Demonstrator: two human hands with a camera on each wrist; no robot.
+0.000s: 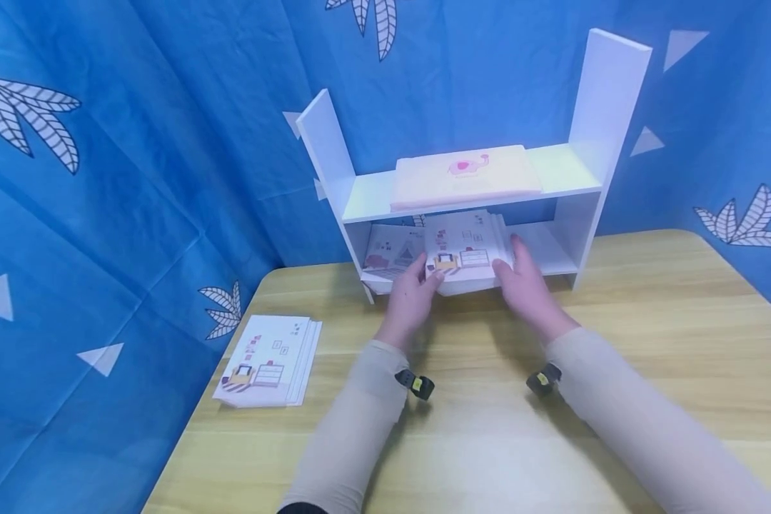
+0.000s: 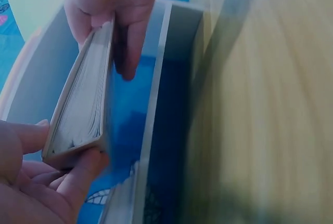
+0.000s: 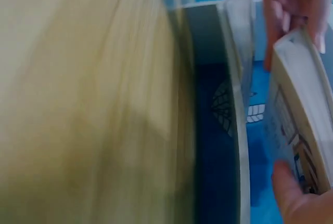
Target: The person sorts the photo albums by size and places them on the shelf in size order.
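Note:
Both hands hold a thick book (image 1: 465, 246) at the front of the lower shelf, its pale cover printed with a chair and a chest of drawers. My left hand (image 1: 411, 296) grips its left edge, thumb on the cover. At the opposite edge, my right hand (image 1: 528, 285) pinches it between thumb and fingers. The left wrist view shows the book's page block (image 2: 83, 94) between the two hands, tilted over the shelf board. Left of it, another book (image 1: 392, 250) with a grey and pink cover lies on the lower shelf.
The white shelf unit (image 1: 585, 171) has tall side panels and stands at the table's back edge. A folded cream cloth (image 1: 465, 178) with a pink elephant lies on its upper board. Several similar books (image 1: 266, 364) are stacked at the table's left. A blue curtain (image 1: 167, 143) hangs behind.

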